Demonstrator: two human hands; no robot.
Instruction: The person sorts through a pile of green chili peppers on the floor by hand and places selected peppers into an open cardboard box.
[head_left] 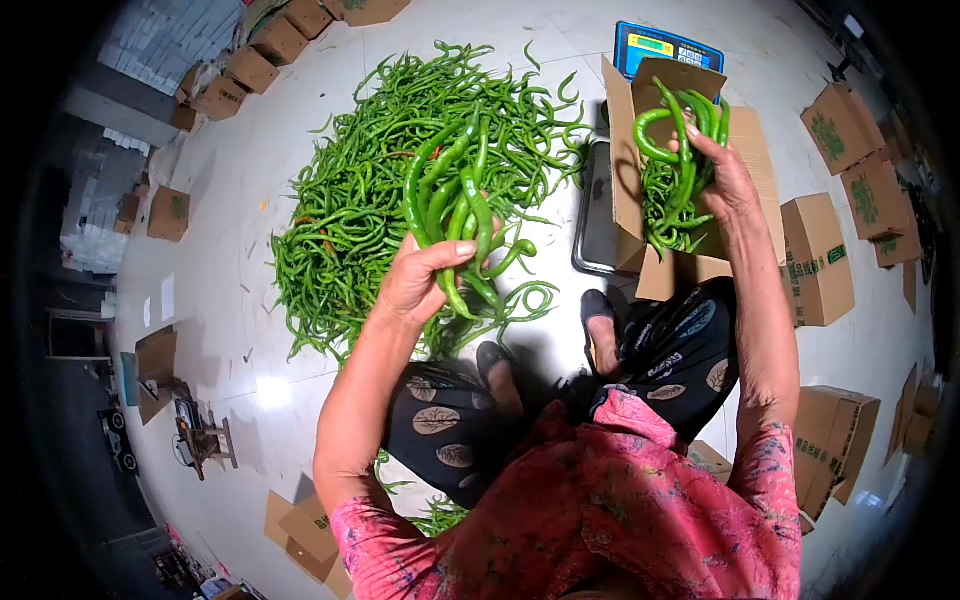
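Note:
My left hand (425, 280) is wrapped round a bunch of long green chili peppers (447, 190), raised over the near edge of a big pile of peppers (350, 210) on the floor. Out to the right, my right hand (727, 175) grips another bunch of green peppers (684, 150), one of them curled into a loop. That hand is above an open cardboard box (627, 190) with more green peppers (660, 200) inside. Under the box lies the dark platform of a scale (597, 215), and its blue display (668, 50) stands behind.
Cardboard boxes with green print (818, 260) stand along the right side. Several more cartons (250, 70) line the upper left. A small wooden stool (207, 437) is at the far left. More loose peppers (440, 515) lie on the floor beside my left leg.

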